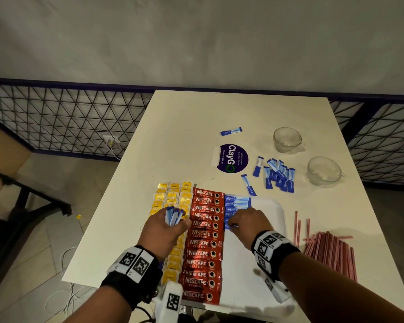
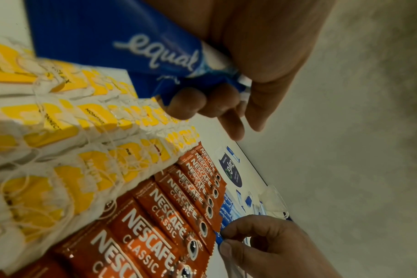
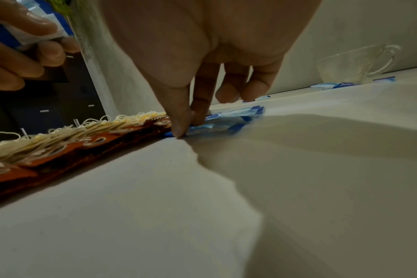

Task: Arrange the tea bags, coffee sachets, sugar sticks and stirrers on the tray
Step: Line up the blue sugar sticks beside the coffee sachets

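I see the white tray (image 1: 275, 220) at the near end of the table (image 1: 184, 127), and I place everything against it. On the tray's left part lie the yellow tea bags (image 1: 173, 199) in columns running away from me. Just right of them, touching edge to edge, the red coffee sachets (image 1: 204, 234) form one column, each sachet's long axis running left to right across the tray, the printed cup at its right end. Right of that column, at the tray's far part, the laid sugar sticks (image 1: 237, 203) lie the same way, long axis across the tray, dark blue ends against the sachets and pale ends pointing to the tray's right rim.

My right hand (image 1: 247, 226) is down on the nearest stick of that row (image 3: 217, 126). Thumb and forefinger tips (image 3: 179, 129) are pressed together, pinching the stick's dark blue end where it meets the sachets. The stick runs away from the fingertips toward the tray's right side. The other fingers are curled clear of it.

My left hand (image 1: 166, 229) hovers over the tea bags, fingers curled round a bundle of sugar sticks (image 1: 173, 216). The bundle stands out beyond the fingers, long axis pointing toward the tray's far edge.

Beyond the tray's far right corner, loose sugar sticks (image 1: 278, 174) lie in a heap. Right of the tray the red stirrers (image 1: 329, 250) lie in a pile on the table, long axes running mostly near to far.
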A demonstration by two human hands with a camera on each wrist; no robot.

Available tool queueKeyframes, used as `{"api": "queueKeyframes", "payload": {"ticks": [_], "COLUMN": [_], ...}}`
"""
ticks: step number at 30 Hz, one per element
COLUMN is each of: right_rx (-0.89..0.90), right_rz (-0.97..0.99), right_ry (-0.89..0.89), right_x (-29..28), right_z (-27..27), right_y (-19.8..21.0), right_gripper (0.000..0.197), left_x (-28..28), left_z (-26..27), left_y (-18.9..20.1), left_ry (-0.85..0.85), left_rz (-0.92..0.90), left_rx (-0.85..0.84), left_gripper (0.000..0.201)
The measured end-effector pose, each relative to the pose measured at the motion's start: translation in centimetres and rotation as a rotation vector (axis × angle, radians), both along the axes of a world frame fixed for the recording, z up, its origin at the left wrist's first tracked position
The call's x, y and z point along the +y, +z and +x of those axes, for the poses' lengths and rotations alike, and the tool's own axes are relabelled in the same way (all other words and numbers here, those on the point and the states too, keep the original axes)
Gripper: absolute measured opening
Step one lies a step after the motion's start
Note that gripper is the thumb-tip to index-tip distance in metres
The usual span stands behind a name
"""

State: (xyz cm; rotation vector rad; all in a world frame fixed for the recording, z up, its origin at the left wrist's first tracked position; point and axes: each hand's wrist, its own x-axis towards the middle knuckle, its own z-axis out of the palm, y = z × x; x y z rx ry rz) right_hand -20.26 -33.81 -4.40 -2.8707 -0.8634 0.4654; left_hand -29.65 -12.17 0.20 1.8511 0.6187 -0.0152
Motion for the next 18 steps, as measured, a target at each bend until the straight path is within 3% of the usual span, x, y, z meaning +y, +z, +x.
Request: {"api": "queueKeyframes", "payload": {"ticks": [5,8,10,14,18], "right_rx": [0.043,0.137,0.224,0.416,0.520], "right_rz": [0.095,0.353,0.503,0.586,0.740], "right_ry": [-0.083,-0.227,-0.210,-0.075,-0.210], "right_x": [-0.2,0.2,1.2,3.0,2.7], "right_z": [0.2,0.6,0.3,-1.2,-1.2], "right_y": [1.0,3.2,5.5,8.6,8.1], "right_gripper": [0.024,0.021,0.020,0.024,0.017], "left_x": [0.0,-0.5,-1.3,-2.9,-3.5], "left_z": [-0.2,-0.1,0.1,0.8,1.6], "left_y": [0.2,0.8,1.3,2.4,2.5], "left_ry": [-0.017,-0.103,-0.167,-0.287,-0.330], "left_rz": [-0.034,-0.081,-0.118,-0.097,-0.076], "left_rx": [0.021,0.048,0.061,0.017,-0.014], "left_gripper": [0.017,0.021,0.023,0.021,0.026]}}
